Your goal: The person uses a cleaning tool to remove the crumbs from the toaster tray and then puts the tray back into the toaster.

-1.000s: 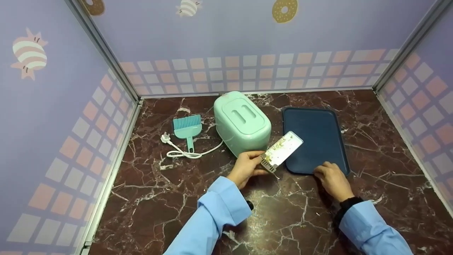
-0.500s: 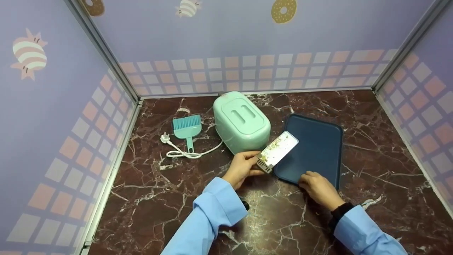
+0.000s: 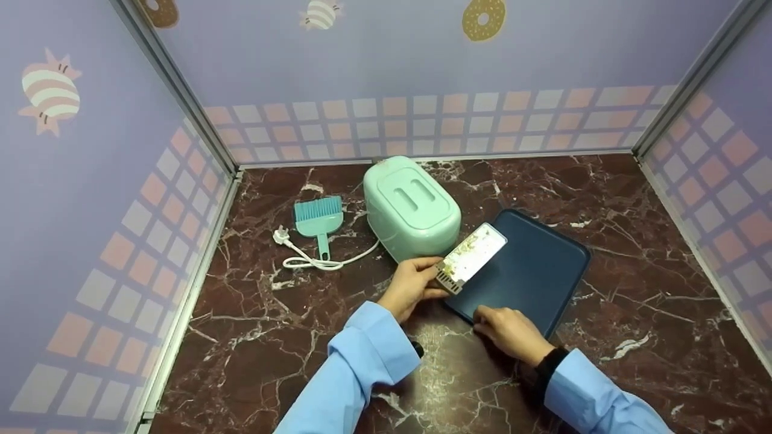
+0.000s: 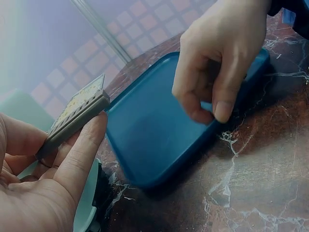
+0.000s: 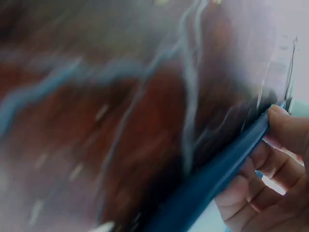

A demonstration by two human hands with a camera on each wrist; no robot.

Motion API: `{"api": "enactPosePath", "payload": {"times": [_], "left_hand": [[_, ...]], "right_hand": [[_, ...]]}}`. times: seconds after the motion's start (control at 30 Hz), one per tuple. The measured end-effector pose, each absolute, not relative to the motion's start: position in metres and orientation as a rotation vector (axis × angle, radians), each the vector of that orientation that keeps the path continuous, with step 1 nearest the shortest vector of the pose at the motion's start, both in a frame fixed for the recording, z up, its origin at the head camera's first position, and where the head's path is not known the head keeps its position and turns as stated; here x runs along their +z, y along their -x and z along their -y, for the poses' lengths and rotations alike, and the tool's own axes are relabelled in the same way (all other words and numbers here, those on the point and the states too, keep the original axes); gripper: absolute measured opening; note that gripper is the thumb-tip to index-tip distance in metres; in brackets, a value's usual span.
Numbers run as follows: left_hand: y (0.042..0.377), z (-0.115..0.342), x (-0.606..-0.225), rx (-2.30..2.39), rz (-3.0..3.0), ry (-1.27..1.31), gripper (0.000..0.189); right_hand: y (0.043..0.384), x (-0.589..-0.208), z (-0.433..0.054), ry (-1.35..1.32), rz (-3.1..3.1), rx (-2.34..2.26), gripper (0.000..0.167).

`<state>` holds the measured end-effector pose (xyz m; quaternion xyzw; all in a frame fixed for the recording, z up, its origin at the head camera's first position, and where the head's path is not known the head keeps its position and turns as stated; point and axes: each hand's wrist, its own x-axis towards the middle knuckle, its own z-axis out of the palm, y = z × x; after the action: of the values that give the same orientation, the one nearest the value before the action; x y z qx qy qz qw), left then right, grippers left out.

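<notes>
In the head view my left hand [image 3: 411,288] holds a crumb tray [image 3: 473,256] by its slotted end. Yellowish crumbs lie scattered over its white metal surface. The left wrist view shows the crumb tray's slotted edge [image 4: 77,118] between thumb and fingers. With thumb and fingers my right hand [image 3: 512,331] pinches the near rim of a dark blue serving tray [image 3: 531,271]. This serving tray lies turned at an angle, and the far end of the crumb tray overlaps it in the head view. Close behind my left hand stands a mint-green toaster [image 3: 416,211] with its lid on.
A teal brush [image 3: 318,220] with a short handle lies left of the toaster. The toaster's white power cord [image 3: 319,264] loops below it and ends in a plug [image 3: 281,235]. Patterned walls [image 3: 422,54] border the dark marbled table [image 3: 265,349] on the back and sides.
My right hand has drawn the blue serving tray toward me and to the left, turning it clockwise. My left hand, with the crumb tray, has shifted slightly left.
</notes>
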<state>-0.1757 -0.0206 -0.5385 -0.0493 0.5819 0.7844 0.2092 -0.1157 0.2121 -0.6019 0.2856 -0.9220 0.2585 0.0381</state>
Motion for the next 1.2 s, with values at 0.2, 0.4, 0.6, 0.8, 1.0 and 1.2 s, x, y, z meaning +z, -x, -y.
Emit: {"api": "enactPosePath", "payload": {"times": [0.2, 0.4, 0.6, 0.8, 1.0, 1.2], "left_hand": [[0.174, 0.022, -0.538, 2.179, -1.608, 0.139, 0.036], [0.173, 0.02, -0.538, 2.195, -1.587, 0.115, 0.036], [0.172, 0.022, -0.538, 2.172, -1.602, 0.106, 0.038], [0.172, 0.021, -0.537, 2.175, -1.578, 0.107, 0.038], [0.173, 0.02, -0.535, 2.195, -1.572, 0.1, 0.038], [0.173, 0.022, -0.534, 2.192, -1.572, 0.097, 0.039]], "right_hand": [[0.113, -0.603, -0.181, -0.832, 2.881, 0.785, 0.013], [0.113, -0.6, -0.153, -0.828, 2.872, 0.901, 0.005], [0.115, -0.591, -0.152, -1.026, 2.912, 1.092, 0.023], [0.12, -0.582, -0.183, -1.092, 2.906, 1.337, 0.027], [0.132, -0.575, -0.24, -0.961, 2.791, 0.937, 0.025], [0.141, -0.567, -0.302, -0.736, 3.039, 0.704, 0.057]]}}
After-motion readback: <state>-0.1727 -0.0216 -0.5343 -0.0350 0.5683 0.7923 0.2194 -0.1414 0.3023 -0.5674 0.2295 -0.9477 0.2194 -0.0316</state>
